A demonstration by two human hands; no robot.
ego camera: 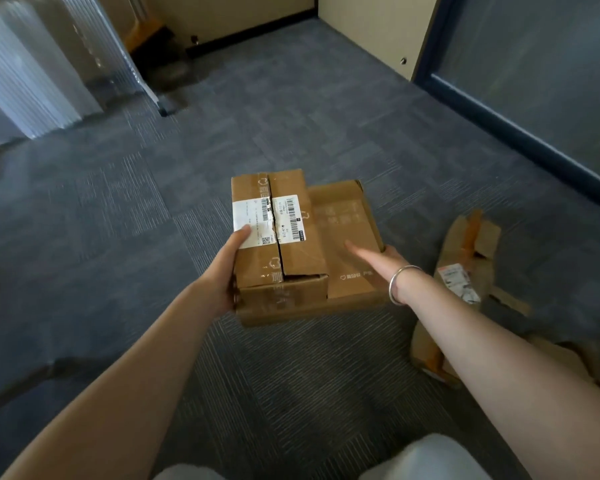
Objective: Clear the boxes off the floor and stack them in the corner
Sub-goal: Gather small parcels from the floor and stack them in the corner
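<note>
Carpet beneath taped, labelled boxes point(284, 237)

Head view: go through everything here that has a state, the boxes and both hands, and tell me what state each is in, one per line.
labelled box: flaps shut, tape seam split, sitting on the flat box, off the floor.
flat box: closed, held up under the labelled box.
torn box: ripped open, lying on the carpet.
left hand: grips the labelled box's left side.
right hand: thumb on top, holds the flat box's right edge.

Both arms outstretched, hands point(226, 271) point(378, 259) gripping, thumbs on top
</note>
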